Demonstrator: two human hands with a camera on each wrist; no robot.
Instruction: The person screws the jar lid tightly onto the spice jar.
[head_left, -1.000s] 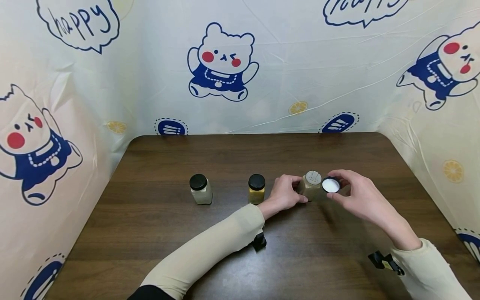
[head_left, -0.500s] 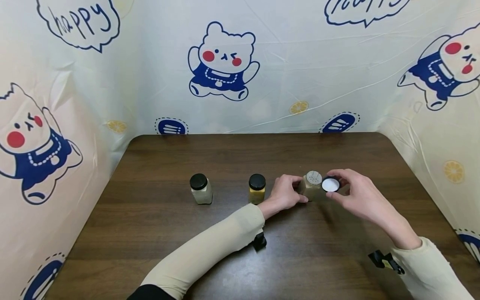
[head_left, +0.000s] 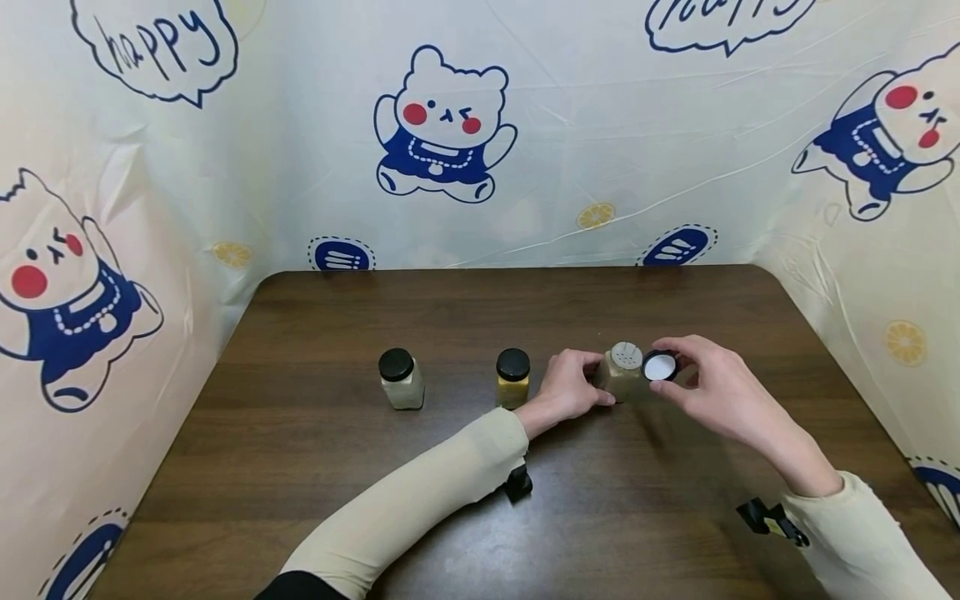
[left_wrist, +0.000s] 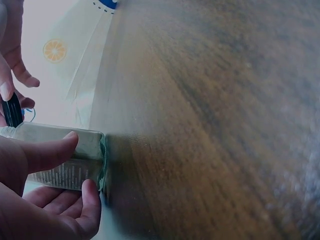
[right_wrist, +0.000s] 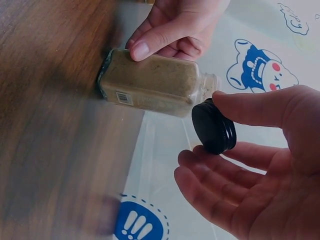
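Note:
My left hand (head_left: 568, 385) grips a square glass spice jar (head_left: 621, 379) of grey-brown powder, which stands upright on the table with its perforated shaker top (head_left: 627, 356) exposed. In the right wrist view the left thumb lies along the side of the jar (right_wrist: 150, 80), above a small barcode. Just right of the jar's mouth, my right hand (head_left: 720, 392) pinches a black screw cap (head_left: 660, 367) between thumb and fingers. The cap's white inner face is turned up toward the head view. From the left wrist, the cap (left_wrist: 12, 111) shows edge-on close to the jar's neck.
Left of my left hand stands a jar of yellow powder (head_left: 513, 379) with a black cap. Farther left is another black-capped jar (head_left: 402, 379) with pale contents. The brown wooden table (head_left: 450, 308) ends at a printed cloth (head_left: 585, 150) behind and at both sides.
My right hand, with the cap, has shifted very slightly up and left. The left hand and the jar have stayed in place.

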